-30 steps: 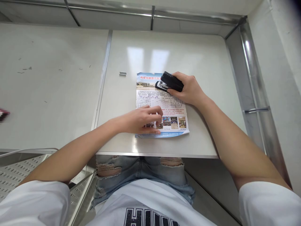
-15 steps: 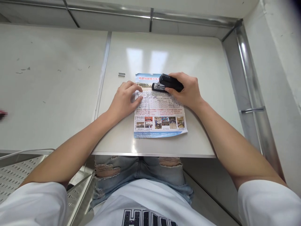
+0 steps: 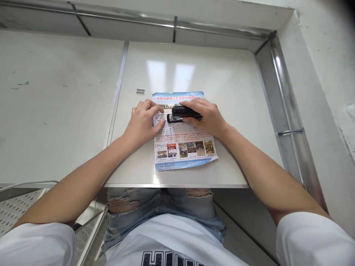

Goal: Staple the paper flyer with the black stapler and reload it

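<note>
A printed sheet (image 3: 184, 138) with red headings, small photos and blue borders lies on the white table. Many staples dot its left part, and its lower right corner curls up. My right hand (image 3: 209, 116) is wrapped round a black stapler (image 3: 186, 111), whose front end points left over the middle of the sheet. Between its upper arm and its base a gap shows at the front. My left hand (image 3: 144, 120) rests on the sheet's left edge, thumb and forefinger apart, with the stapler's tip just to the right of them.
Two short strips of staples (image 3: 140, 91) lie beyond my left hand. Loose bent staples (image 3: 20, 85) are scattered on the left table panel, past the metal seam (image 3: 118, 88). Metal rails (image 3: 216, 29) and a wall border the back and right side.
My right hand has brought the stapler left and toward me, from the photo under the heading down to the text. My left hand stays at the sheet's left edge. The view has shifted slightly.
</note>
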Demonstrator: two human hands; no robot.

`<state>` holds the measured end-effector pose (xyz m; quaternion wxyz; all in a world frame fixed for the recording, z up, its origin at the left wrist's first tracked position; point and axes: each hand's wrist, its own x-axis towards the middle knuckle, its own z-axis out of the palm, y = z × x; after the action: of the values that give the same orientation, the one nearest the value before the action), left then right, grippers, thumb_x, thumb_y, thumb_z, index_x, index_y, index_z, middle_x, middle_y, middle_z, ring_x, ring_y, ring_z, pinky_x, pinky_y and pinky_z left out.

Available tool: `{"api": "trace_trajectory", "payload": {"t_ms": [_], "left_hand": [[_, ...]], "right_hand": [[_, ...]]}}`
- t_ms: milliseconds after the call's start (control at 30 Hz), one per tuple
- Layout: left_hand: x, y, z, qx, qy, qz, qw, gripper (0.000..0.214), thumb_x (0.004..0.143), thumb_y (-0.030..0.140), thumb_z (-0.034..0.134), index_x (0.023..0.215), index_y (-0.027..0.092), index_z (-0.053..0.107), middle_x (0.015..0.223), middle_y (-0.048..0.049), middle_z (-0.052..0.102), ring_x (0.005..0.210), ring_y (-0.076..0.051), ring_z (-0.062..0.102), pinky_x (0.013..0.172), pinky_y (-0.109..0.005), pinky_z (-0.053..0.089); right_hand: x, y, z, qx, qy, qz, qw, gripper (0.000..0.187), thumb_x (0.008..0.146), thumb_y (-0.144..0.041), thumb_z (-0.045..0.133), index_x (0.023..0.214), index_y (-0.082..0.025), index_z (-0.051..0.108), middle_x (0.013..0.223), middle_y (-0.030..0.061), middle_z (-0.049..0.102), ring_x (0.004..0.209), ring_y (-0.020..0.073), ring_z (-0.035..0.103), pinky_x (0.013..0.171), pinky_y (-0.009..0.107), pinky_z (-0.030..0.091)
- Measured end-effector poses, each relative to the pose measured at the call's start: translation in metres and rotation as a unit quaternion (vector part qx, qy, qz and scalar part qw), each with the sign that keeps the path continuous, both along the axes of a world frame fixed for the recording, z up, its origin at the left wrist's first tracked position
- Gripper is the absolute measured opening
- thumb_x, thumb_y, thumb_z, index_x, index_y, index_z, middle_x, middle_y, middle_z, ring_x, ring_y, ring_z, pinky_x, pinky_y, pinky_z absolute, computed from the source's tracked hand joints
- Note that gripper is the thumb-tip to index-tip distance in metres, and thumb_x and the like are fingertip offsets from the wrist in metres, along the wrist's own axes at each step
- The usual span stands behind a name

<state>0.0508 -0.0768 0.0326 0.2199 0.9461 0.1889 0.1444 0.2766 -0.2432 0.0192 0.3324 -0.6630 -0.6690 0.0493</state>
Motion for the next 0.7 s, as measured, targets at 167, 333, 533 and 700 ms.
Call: {"api": "trace_trajectory", "payload": {"t_ms": [167,333,533,700], "left_hand": [[0.001,-0.005,0.003,-0.018,0.004,0.001,1.000,0.026,0.094,0.029,0.070,0.120,0.027,0.072,0.124,-0.0097,0.066,0.121,-0.033,0.059,0.107,-0.052,0.044],[0.002,-0.007,0.004,-0.037,0.019,-0.011,0.999,0.025,0.094,0.029,0.072,0.119,0.027,0.074,0.122,-0.0086,0.068,0.120,-0.033,0.059,0.108,-0.051,0.044],[0.003,-0.006,0.000,-0.040,0.015,-0.009,0.999,0.022,0.093,0.030,0.075,0.115,0.027,0.073,0.119,-0.0080,0.069,0.120,-0.033,0.059,0.108,-0.051,0.043],[0.003,-0.005,-0.001,-0.051,0.006,-0.011,0.999,0.022,0.093,0.030,0.077,0.114,0.026,0.074,0.116,-0.0077,0.069,0.117,-0.032,0.060,0.107,-0.050,0.043]], "right_hand": [[0.000,0.001,-0.006,0.035,-0.008,0.022,0.999,0.044,0.099,-0.042,0.067,0.141,-0.030,0.069,0.124,0.0083,0.079,0.117,0.0327,0.072,0.105,0.052,0.057],[0.000,0.003,-0.007,0.046,-0.002,0.033,0.998,0.042,0.101,-0.042,0.067,0.142,-0.030,0.069,0.125,0.0078,0.079,0.116,0.0310,0.072,0.104,0.050,0.057],[0.007,-0.002,0.008,0.114,0.042,-0.040,0.992,0.031,0.103,-0.054,0.065,0.119,-0.031,0.079,0.105,0.0061,0.078,0.100,0.0276,0.073,0.093,0.048,0.059],[0.027,-0.015,0.014,0.121,0.046,-0.109,0.986,0.036,0.103,-0.050,0.064,0.078,-0.028,0.079,0.067,0.0022,0.064,0.069,0.0209,0.065,0.069,0.040,0.053]]}}
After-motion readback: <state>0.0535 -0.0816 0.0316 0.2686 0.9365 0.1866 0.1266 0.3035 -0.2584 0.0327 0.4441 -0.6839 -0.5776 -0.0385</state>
